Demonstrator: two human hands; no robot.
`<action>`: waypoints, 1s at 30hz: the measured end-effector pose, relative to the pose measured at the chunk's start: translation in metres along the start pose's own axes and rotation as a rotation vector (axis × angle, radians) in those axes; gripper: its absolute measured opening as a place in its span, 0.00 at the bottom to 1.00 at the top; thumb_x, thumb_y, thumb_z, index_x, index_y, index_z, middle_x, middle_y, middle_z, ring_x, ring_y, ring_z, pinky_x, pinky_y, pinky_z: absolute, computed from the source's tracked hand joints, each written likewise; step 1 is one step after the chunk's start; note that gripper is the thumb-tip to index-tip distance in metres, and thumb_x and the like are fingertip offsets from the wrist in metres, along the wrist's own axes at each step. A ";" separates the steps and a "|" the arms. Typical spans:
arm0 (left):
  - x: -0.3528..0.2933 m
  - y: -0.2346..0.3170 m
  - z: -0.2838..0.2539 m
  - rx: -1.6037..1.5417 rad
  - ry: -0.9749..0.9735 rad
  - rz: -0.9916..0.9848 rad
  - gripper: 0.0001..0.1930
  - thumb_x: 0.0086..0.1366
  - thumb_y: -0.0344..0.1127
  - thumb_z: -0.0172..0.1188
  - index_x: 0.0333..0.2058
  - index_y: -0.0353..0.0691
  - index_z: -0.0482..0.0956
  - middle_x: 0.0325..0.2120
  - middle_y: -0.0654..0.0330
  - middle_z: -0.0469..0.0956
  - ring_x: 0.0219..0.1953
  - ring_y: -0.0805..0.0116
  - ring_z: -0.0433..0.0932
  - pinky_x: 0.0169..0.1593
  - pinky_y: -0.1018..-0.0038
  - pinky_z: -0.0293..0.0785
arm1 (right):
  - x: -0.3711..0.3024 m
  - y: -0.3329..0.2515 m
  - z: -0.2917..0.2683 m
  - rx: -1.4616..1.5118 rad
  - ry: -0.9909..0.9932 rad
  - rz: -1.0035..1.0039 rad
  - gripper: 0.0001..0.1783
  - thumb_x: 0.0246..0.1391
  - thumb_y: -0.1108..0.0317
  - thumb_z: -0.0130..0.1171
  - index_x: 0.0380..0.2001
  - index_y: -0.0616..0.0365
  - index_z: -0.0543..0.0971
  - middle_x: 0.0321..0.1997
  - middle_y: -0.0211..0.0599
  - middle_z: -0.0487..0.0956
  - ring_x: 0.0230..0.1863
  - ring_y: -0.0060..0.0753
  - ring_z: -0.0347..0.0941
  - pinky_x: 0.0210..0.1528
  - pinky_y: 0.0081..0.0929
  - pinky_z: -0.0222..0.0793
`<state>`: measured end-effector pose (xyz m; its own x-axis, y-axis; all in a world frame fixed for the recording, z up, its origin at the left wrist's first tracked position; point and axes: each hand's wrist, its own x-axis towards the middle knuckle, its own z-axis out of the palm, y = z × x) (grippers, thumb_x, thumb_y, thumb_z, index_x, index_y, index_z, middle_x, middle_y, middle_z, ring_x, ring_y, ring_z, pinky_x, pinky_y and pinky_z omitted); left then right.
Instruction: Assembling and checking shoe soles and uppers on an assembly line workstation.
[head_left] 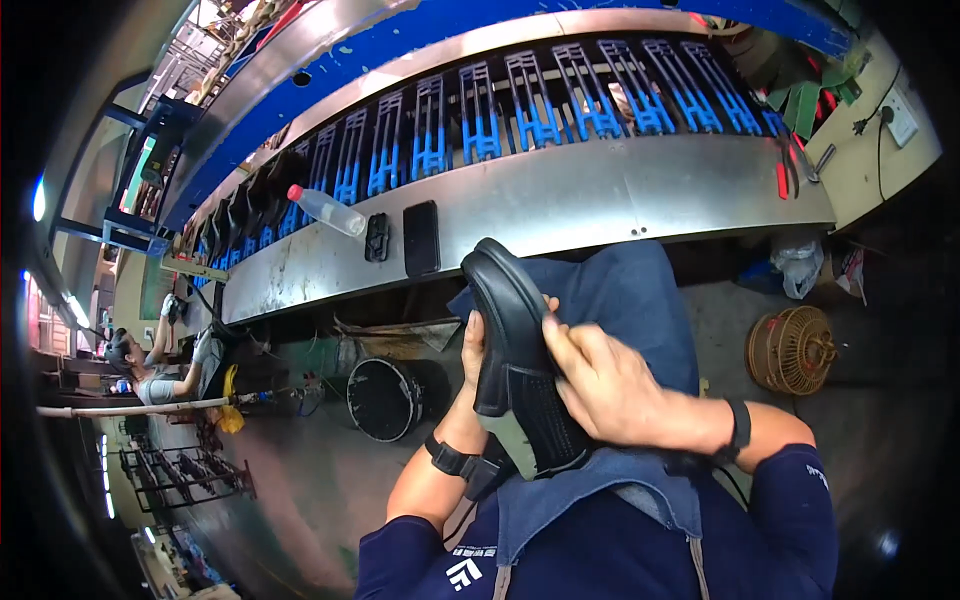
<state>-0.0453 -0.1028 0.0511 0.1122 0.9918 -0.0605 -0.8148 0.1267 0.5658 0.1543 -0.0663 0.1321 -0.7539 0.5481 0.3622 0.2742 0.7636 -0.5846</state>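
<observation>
A black shoe (pixel 512 330) is held upright in front of my chest, toe pointing away from me. It has a smooth toe, a perforated dark side and a grey-green patch at the heel end. My left hand (pixel 470 362) grips it from the left, thumb along its side and the other fingers hidden behind it. From the right, my right hand (pixel 612 392) is closed against the shoe's side, its fingertips pressed at the edge near the middle. Whether anything small sits between those right fingertips cannot be made out.
Beyond my lap runs a metal bench (pixel 560 195) with a row of blue racks (pixel 430 140). On it lie a bottle (pixel 330 210), a phone (pixel 421 238), a small black object (pixel 377 238) and red-handled pliers (pixel 785 175). A black bucket (pixel 384 400) and a wicker basket (pixel 790 350) stand on the floor. Another person (pixel 165 380) sits far left.
</observation>
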 end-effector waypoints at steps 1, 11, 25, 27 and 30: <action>0.004 0.002 0.000 -0.060 0.136 -0.065 0.41 0.67 0.70 0.42 0.60 0.36 0.69 0.54 0.47 0.74 0.59 0.56 0.74 0.61 0.58 0.73 | -0.020 0.004 0.003 -0.053 -0.010 -0.047 0.36 0.46 0.75 0.58 0.61 0.73 0.64 0.56 0.63 0.69 0.49 0.56 0.74 0.48 0.42 0.74; 0.027 0.033 0.037 0.309 0.301 -0.187 0.20 0.75 0.48 0.49 0.46 0.36 0.78 0.41 0.57 0.82 0.39 0.67 0.81 0.45 0.67 0.79 | 0.021 0.031 -0.022 0.099 0.259 -0.616 0.44 0.35 0.71 0.67 0.62 0.55 0.67 0.66 0.60 0.63 0.65 0.63 0.63 0.64 0.56 0.61; 0.130 0.020 -0.001 0.538 0.326 -0.155 0.20 0.74 0.47 0.50 0.47 0.35 0.81 0.40 0.59 0.82 0.44 0.70 0.78 0.54 0.73 0.70 | 0.074 0.162 0.022 1.006 0.195 0.816 0.24 0.67 0.50 0.54 0.47 0.63 0.80 0.41 0.33 0.81 0.43 0.24 0.74 0.47 0.26 0.70; 0.127 0.028 -0.020 0.521 0.189 -0.123 0.14 0.70 0.41 0.58 0.43 0.36 0.81 0.39 0.59 0.82 0.42 0.71 0.77 0.52 0.74 0.70 | 0.079 0.150 0.015 1.038 0.068 0.859 0.21 0.65 0.53 0.57 0.46 0.62 0.80 0.39 0.30 0.81 0.39 0.21 0.73 0.43 0.23 0.70; 0.078 0.041 -0.019 0.856 -0.090 -0.099 0.11 0.70 0.40 0.57 0.40 0.39 0.77 0.35 0.65 0.80 0.39 0.77 0.75 0.47 0.74 0.71 | 0.063 0.132 -0.007 0.787 -0.351 0.463 0.16 0.62 0.57 0.59 0.40 0.61 0.80 0.37 0.30 0.81 0.38 0.24 0.75 0.42 0.28 0.71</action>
<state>-0.0807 -0.0195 0.0539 0.2338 0.9674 -0.0971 -0.0948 0.1220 0.9880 0.1472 0.0719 0.0825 -0.8417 0.5063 -0.1876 0.2075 -0.0175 -0.9781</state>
